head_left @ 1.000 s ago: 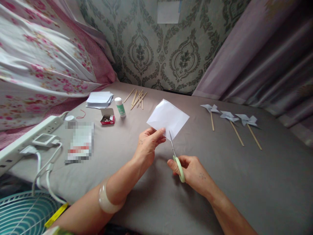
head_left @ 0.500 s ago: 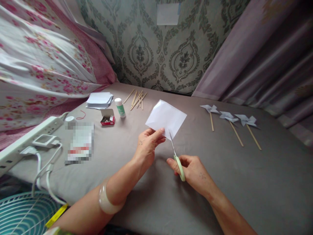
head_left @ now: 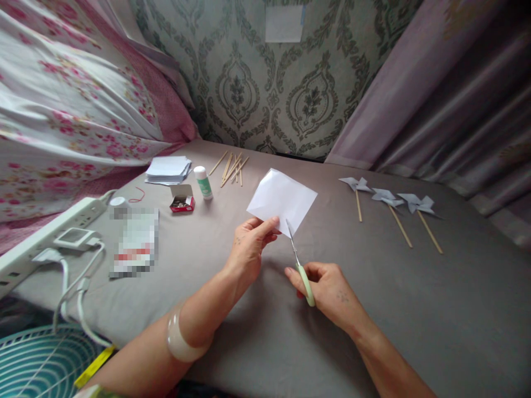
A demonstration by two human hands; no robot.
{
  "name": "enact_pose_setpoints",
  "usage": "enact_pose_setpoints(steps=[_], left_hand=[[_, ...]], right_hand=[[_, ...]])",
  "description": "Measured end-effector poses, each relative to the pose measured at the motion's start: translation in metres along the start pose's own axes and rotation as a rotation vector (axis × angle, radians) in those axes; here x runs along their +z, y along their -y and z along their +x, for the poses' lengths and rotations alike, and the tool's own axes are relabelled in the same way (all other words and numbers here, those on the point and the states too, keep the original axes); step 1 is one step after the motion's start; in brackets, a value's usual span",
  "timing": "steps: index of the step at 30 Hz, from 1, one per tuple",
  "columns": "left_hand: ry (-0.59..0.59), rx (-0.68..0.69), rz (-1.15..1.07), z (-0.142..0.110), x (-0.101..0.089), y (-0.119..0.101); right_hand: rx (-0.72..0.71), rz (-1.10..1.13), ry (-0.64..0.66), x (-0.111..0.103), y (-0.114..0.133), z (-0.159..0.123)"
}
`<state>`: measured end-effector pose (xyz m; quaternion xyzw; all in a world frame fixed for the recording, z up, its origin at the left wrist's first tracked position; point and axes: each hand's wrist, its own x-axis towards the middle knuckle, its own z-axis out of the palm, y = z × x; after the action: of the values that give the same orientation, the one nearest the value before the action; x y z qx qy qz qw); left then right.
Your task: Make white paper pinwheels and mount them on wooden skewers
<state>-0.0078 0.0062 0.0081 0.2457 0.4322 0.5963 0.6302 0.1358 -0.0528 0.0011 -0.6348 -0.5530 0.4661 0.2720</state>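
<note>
My left hand (head_left: 255, 240) pinches a square sheet of white paper (head_left: 282, 196) by its near left edge, thumb on top. The sheet is held above the table with one corner pointing toward me, and faint crease lines show on it. My right hand (head_left: 326, 287) grips scissors (head_left: 306, 284) with pale green handles. Their blades lie at the near corner of the paper, with the tip on the sheet's face. How far the blades are apart is hard to make out.
Three paper pinwheels (head_left: 388, 198) on sticks lie at the right. Toward the back left are loose wooden sticks (head_left: 235, 168), a glue stick (head_left: 203, 182), a small red box (head_left: 181, 200) of metal bits and a paper stack (head_left: 167, 169). A power strip (head_left: 53, 237) with cables runs along the left edge.
Almost nothing differs. Both hands, the paper and the scissors keep nearly the same place; the view has shifted very slightly.
</note>
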Motion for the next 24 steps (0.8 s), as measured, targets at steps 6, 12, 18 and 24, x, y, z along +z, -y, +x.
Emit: enact_pose_setpoints(steps=[6,12,18,24], left_hand=[[0.064,-0.007,0.065,-0.0005,-0.0012,0.0036],[0.111,-0.042,0.093,-0.0043,0.0002,0.0043],[0.107,-0.035,0.106,-0.0035,-0.0010,0.0065],[0.084,0.004,0.141,-0.0022,-0.0025,0.0070]], right_hand=[[-0.027,0.063,-0.009,-0.0003,-0.0016,0.0006],[-0.040,0.053,-0.011,-0.0016,-0.0027,0.0011],[-0.037,0.035,-0.052,-0.0011,-0.0023,0.0013],[-0.026,0.019,-0.053,-0.0011,-0.0027,0.0008]])
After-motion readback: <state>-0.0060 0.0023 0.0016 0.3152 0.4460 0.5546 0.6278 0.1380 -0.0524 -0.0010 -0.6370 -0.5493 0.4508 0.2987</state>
